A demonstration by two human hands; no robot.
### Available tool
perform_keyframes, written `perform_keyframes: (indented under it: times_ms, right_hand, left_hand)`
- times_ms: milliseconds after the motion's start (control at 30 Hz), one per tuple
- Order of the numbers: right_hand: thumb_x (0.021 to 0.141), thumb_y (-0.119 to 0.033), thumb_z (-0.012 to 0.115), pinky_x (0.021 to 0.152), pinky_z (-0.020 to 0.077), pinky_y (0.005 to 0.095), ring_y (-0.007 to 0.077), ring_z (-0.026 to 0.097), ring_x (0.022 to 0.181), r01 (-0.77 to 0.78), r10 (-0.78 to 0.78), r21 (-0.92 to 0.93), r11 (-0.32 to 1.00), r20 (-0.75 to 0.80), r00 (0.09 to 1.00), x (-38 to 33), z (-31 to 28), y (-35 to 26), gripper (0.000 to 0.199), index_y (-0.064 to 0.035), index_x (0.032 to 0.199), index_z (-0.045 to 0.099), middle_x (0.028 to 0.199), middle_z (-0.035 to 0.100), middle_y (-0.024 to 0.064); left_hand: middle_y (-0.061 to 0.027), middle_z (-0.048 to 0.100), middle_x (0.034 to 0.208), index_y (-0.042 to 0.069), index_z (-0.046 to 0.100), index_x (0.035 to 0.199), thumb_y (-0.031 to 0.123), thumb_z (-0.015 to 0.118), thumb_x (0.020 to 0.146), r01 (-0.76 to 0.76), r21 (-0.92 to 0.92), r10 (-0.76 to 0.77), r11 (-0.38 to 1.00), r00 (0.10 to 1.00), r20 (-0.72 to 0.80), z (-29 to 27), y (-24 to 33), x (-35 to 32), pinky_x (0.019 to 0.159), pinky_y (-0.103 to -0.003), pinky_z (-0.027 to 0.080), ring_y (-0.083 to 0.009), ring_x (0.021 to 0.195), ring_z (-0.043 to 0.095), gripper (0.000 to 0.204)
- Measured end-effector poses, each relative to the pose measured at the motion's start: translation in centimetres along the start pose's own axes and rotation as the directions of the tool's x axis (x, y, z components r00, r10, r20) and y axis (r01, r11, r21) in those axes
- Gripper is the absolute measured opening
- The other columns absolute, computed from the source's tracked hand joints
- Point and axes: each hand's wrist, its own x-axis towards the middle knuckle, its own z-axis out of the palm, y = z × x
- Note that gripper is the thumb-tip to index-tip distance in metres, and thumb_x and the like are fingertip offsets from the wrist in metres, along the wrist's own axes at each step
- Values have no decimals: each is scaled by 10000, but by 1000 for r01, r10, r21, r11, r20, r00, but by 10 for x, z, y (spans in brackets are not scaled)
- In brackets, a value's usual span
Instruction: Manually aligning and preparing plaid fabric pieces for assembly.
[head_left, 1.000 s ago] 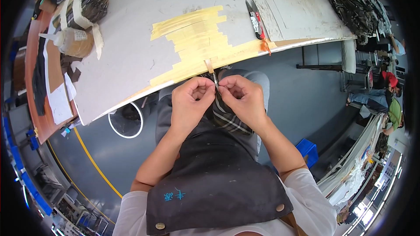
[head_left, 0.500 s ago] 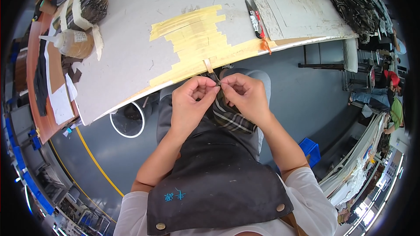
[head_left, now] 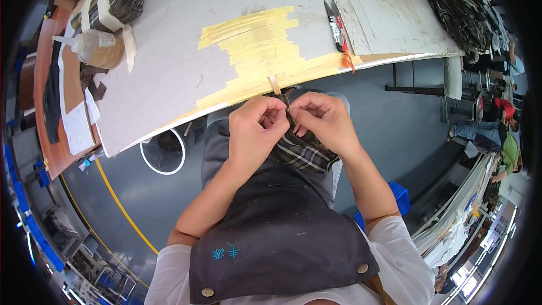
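Note:
A dark plaid fabric piece [head_left: 305,153] hangs over my lap, just below the table's near edge. My left hand [head_left: 255,128] is closed, thumb and forefinger pinching the narrow upper end of the fabric. Facing it, my right hand [head_left: 327,122] pinches the same end with thumb and forefinger, the fingertips nearly meeting. The exact spot gripped is mostly hidden by the fingers. Right above the hands, a short tan strip [head_left: 274,85] hangs over the table edge, close to the fabric's end; I cannot tell if they are joined.
The grey tabletop [head_left: 169,51] carries a patch of yellow tape [head_left: 259,45]. Thread snips [head_left: 336,28] with red handles lie at right; a squeeze bottle [head_left: 101,48] stands at left. Dark fabric is piled [head_left: 451,11] far right. A white-rimmed bin [head_left: 183,155] and blue crate [head_left: 400,196] sit below.
Both hands have shifted slightly to the right, still pinching the fabric's end. The fingertips are a little farther apart, and the view has moved slightly.

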Motion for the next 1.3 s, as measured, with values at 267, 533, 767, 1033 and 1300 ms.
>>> perform_keyframes:
  times_ms: [267, 533, 767, 1033, 1300]
  right_hand:
    - [815, -23, 591, 563, 494, 206, 80, 587, 616, -35, 35, 22, 999, -3, 999, 0, 0, 0, 76, 26, 865, 622, 746, 622, 45]
    - [818, -46, 605, 567, 485, 196, 59, 580, 614, 21, -22, -23, 1000, -51, 998, -1, 3, 5, 71, 19, 842, 621, 727, 624, 30]
    - [807, -50, 608, 546, 464, 195, 63, 578, 605, 18, -21, -48, 999, -81, 996, 1, 6, 2, 78, 26, 827, 600, 728, 626, 36]
    - [797, 1, 589, 485, 414, 171, 34, 518, 565, 223, -254, -320, 921, -57, 966, 10, 6, 0, 27, 16, 819, 594, 696, 590, 3]
    - [794, 6, 590, 507, 427, 171, 37, 525, 574, 175, -193, -308, 935, -29, 981, 11, 3, 1, 20, 14, 809, 601, 699, 586, 7]
  left_hand:
    - [-47, 595, 691, -9, 619, 786, -10, 649, 707, 15, -138, -22, 990, 999, -48, 2, -2, -2, 514, -205, 431, -75, 569, 544, 85]
    - [-23, 597, 706, -24, 605, 782, -40, 631, 726, -80, 23, 81, 997, 996, -35, 2, -5, -3, 498, -185, 393, -43, 569, 489, 64]
    - [12, 597, 707, -33, 607, 812, -25, 605, 775, 190, -427, -230, 884, 972, -44, 9, -10, -10, 536, -159, 415, -6, 610, 519, 38]
    - [7, 596, 696, -35, 605, 815, -20, 604, 778, 147, -381, -177, 913, 983, -45, 9, -13, -9, 539, -157, 420, -6, 604, 521, 40]
    - [-4, 588, 717, -34, 585, 803, -38, 591, 784, 71, -65, -73, 995, 997, -23, 3, -3, -1, 537, -148, 412, -11, 621, 515, 20]
